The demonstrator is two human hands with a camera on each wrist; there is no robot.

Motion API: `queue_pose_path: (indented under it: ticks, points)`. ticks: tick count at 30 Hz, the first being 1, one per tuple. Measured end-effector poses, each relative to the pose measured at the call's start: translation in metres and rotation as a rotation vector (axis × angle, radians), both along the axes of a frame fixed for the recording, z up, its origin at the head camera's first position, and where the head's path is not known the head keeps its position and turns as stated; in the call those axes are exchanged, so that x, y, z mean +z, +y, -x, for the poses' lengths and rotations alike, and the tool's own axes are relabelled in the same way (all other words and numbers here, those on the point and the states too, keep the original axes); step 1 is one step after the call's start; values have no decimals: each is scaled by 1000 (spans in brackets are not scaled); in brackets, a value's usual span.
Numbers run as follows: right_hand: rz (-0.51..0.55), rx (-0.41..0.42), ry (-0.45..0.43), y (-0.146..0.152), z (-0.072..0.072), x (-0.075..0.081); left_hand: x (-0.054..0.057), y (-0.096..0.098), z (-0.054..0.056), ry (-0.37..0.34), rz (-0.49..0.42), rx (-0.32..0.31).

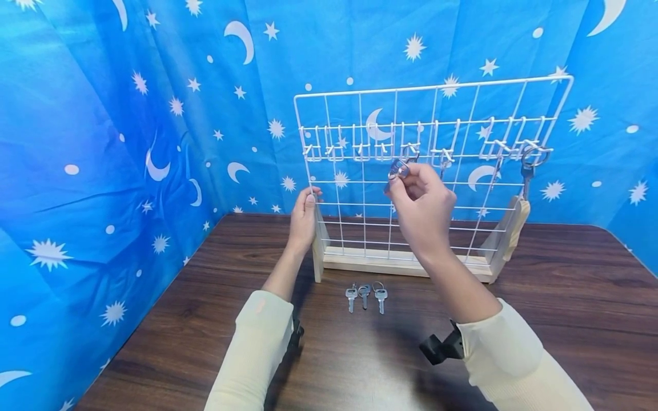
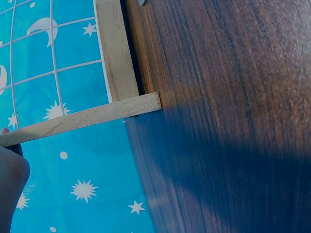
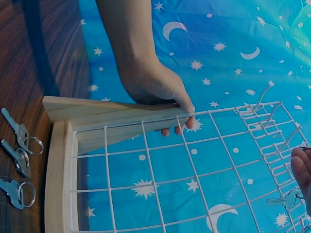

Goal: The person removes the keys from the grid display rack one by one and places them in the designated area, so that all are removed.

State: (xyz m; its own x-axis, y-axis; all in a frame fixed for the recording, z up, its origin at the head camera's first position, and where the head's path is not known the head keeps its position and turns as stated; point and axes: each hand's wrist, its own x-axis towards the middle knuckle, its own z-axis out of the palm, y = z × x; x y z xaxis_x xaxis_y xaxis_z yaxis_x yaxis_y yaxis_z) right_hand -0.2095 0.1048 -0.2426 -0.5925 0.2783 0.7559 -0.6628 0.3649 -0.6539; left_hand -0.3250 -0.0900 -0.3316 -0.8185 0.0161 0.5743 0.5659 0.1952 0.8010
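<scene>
My right hand (image 1: 424, 205) pinches a metal key ring (image 1: 398, 169) between thumb and fingertips, right at the hooks of a white wire grid rack (image 1: 371, 265) on a wooden stand. The key on that ring is mostly hidden by the fingers. With my left hand (image 1: 303, 220) I hold the stand's left wooden upright (image 3: 112, 112); the right wrist view shows its fingertips coming round behind the wood. On the table before the rack lie three ringed keys (image 1: 381, 295) in a row. Farther right, a key (image 1: 528, 171) hangs by its ring from the end hook.
More keys hang from hooks between my right hand and the rack's right end, one key (image 3: 284, 200) showing in the right wrist view. Several bare hooks (image 1: 336, 153) line the left part. A blue curtain (image 1: 247, 97) with moons and stars stands behind the dark wooden table (image 1: 205, 308).
</scene>
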Motion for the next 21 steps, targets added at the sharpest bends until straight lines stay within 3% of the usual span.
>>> queue_pose_path:
  ticks: [13, 21]
  points:
    - [-23, 5, -11, 6, -7, -16, 2, 0, -2, 1, -13, -29]
    - [-26, -11, -51, 9, -10, -30, 22, 5, -29, 0, 17, -11]
